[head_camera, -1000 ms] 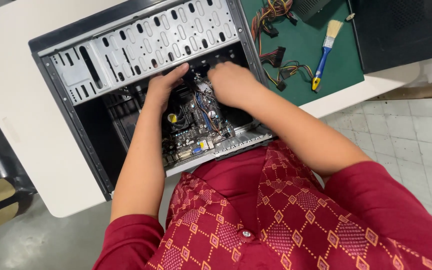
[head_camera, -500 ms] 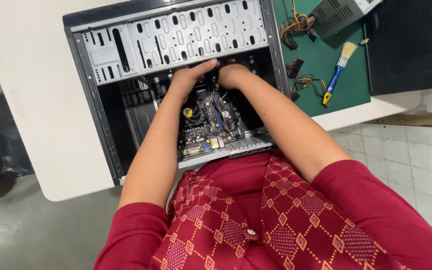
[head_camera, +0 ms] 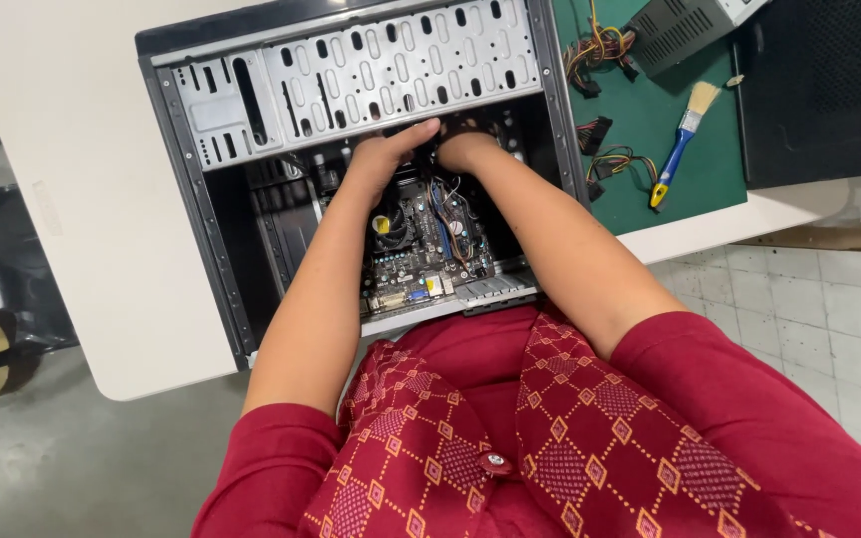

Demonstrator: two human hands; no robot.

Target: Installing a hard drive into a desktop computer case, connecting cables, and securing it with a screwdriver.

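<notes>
Both hands are reaching deeper than a second ago, now meeting at the upper centre of the open computer case (head_camera: 201,209). The left hand (head_camera: 383,157) and right hand (head_camera: 462,147) are pressing together under the perforated drive bay (head_camera: 381,70) (whether they are gripping anything cannot be told). Below them is lying the motherboard (head_camera: 430,244); at the upper right, a paintbrush (head_camera: 678,139) is resting on a green mat (head_camera: 650,189).

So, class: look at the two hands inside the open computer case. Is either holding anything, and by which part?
It cannot be told. Left hand and right hand reach under the drive cage, fingertips hidden.
</notes>
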